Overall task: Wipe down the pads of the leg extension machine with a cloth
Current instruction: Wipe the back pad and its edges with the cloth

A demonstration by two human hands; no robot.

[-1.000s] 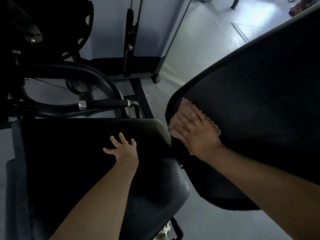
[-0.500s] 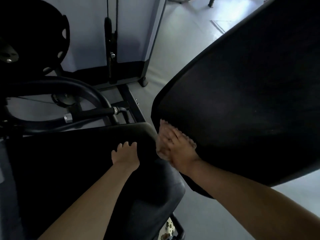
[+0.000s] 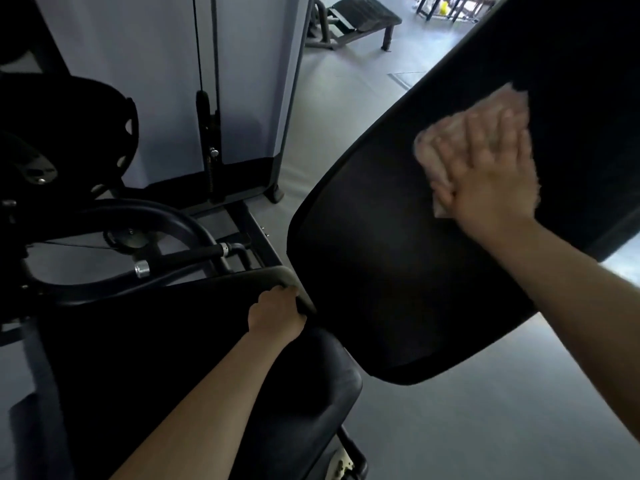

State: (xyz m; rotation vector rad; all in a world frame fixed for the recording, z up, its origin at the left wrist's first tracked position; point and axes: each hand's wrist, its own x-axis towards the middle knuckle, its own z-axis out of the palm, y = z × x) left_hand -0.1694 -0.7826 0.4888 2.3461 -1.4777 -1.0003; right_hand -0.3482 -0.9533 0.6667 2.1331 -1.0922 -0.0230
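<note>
Right hand lay flat, fingers spread, pressing the cloth on the back pad w/ even pressure, while left hand gripped the seat pad edge below it, prob. for balance.

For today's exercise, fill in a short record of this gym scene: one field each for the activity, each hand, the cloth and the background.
activity: wiping the black back pad of a leg extension machine
right hand: fingers spread flat, pressing the cloth against the back pad
left hand: fingers curled over the far edge of the seat pad
cloth: pale pink, under the right hand
background: weight stack housing, grey floor
</note>
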